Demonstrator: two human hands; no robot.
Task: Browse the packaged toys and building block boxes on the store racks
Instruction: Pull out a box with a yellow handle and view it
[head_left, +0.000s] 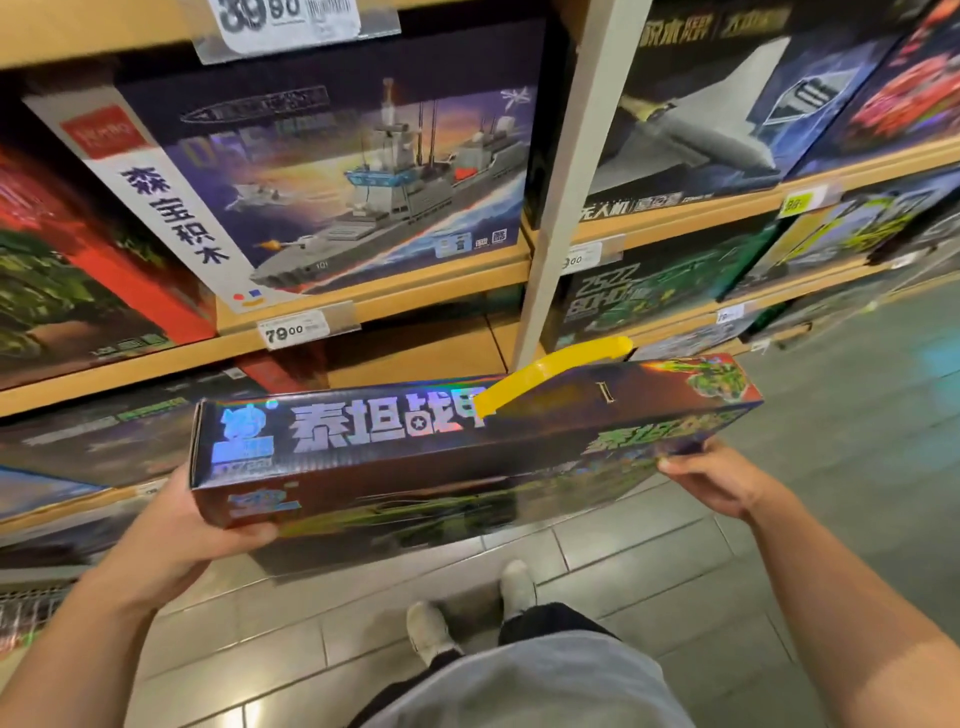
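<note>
I hold a long dark building block box with shiny holographic lettering and a yellow carry handle on its top edge. It sits level in front of the lower shelves. My left hand grips its lower left corner from below. At the right end, my right hand clasps the box with fingers on the front face. The box front shows green artwork, partly blurred.
Wooden racks carry more boxes: a grey warship set priced 79.00, a red box at left, an aircraft set and green sets at right. A white upright post divides the racks. Tiled floor and my shoes lie below.
</note>
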